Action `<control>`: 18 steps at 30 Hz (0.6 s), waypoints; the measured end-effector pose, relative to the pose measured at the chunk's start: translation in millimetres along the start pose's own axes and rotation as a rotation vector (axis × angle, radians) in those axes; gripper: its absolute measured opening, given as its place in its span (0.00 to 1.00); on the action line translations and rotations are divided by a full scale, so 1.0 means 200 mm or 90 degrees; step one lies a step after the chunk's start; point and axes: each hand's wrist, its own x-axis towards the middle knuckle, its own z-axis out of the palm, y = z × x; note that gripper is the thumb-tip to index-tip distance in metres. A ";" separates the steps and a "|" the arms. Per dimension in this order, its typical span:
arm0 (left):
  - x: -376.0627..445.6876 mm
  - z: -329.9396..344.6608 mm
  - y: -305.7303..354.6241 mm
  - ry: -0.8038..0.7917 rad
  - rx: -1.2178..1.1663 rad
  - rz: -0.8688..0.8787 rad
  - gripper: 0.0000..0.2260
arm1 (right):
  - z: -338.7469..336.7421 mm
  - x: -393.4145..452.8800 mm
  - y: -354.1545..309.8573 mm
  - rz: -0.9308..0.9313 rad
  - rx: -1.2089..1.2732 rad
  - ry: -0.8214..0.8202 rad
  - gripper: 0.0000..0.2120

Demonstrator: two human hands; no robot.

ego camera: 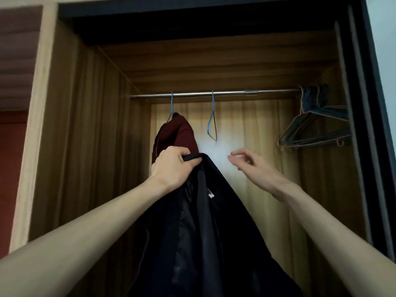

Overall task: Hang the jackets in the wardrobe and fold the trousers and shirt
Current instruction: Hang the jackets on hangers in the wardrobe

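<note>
I look up into an open wooden wardrobe with a metal rail (214,93) across its top. A dark red jacket (180,133) hangs on a blue hanger at the rail's left. Beside it, an empty blue wire hanger (212,123) dangles from the rail. My left hand (173,166) grips the collar of a black jacket (205,232), which hangs down below my arms. My right hand (246,161) is raised just below and right of the empty hanger, fingers loosely apart, holding nothing.
A bunch of several empty hangers (315,125) hangs at the rail's far right. The wardrobe's left wall (90,125) and a dark sliding door frame (364,103) bound the opening. Pale back panel glows behind the clothes.
</note>
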 end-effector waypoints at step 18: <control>0.03 0.00 -0.19 -0.049 -0.038 -0.048 0.22 | 0.26 0.96 -0.41 0.172 0.160 0.258 0.08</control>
